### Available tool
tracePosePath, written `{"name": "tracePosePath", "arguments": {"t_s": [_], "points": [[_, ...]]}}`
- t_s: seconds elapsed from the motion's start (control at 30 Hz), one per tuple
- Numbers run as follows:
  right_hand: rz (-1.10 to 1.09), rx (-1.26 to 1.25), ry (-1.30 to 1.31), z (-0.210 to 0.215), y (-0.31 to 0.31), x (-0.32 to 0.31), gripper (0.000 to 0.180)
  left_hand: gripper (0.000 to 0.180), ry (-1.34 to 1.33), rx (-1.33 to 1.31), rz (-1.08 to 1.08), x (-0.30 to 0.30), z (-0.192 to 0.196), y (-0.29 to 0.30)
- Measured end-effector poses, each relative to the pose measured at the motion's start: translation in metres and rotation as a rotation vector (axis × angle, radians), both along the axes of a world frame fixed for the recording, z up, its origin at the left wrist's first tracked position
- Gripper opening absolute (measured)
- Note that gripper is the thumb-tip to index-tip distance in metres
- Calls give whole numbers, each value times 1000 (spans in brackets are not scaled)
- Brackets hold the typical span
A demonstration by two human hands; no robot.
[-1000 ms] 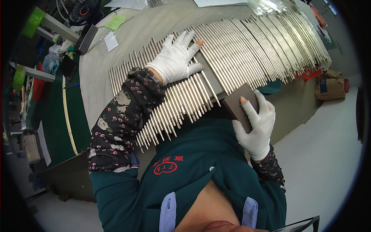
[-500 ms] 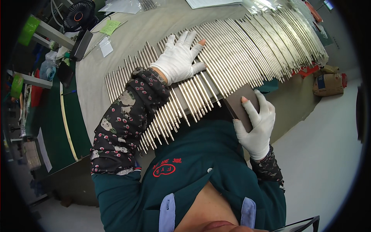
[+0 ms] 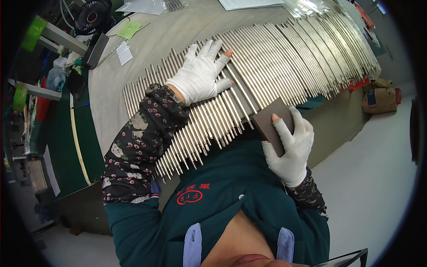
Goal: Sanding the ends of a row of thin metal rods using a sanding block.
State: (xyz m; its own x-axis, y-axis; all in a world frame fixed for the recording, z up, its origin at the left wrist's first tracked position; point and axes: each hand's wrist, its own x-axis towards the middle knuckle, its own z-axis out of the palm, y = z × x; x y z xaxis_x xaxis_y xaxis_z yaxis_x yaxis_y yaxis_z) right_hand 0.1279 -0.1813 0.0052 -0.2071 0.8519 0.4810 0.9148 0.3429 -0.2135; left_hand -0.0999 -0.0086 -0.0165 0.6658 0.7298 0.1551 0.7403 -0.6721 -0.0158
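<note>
A long row of thin shiny metal rods (image 3: 262,62) lies side by side across the table. My left hand (image 3: 200,73), in a white glove with bare fingertips, rests flat on the rods left of centre with its fingers spread. Several rods under and left of it overhang the near table edge, their tips stepped. A narrow gap divides these from the denser rods to the right. My gloved right hand (image 3: 293,151) grips a dark grey-brown rectangular block (image 3: 272,116), thumb and fingers on its sides. The block is by the near ends of the rods, close to my body.
The pale round-edged table (image 3: 147,44) carries a yellow-green note (image 3: 129,30), a small white paper tag (image 3: 124,52) and papers (image 3: 249,3) at the back. A black fan (image 3: 92,18) stands far left. Beyond the table's right side is a brown sack (image 3: 379,100).
My left hand has slid slightly left, and the rods beneath it have shifted left too. My right hand has brought the block a little left and tilted it differently.
</note>
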Motion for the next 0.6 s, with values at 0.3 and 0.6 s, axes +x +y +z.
{"name": "tracePosePath", "arguments": {"t_s": [0.3,0.6], "points": [[-72,-15,-173,2,40,-43,61,74,4,4,8,1,1,-2],[-40,-24,-221,11,39,-44,52,74,-6,8,7,4,2,1]]}}
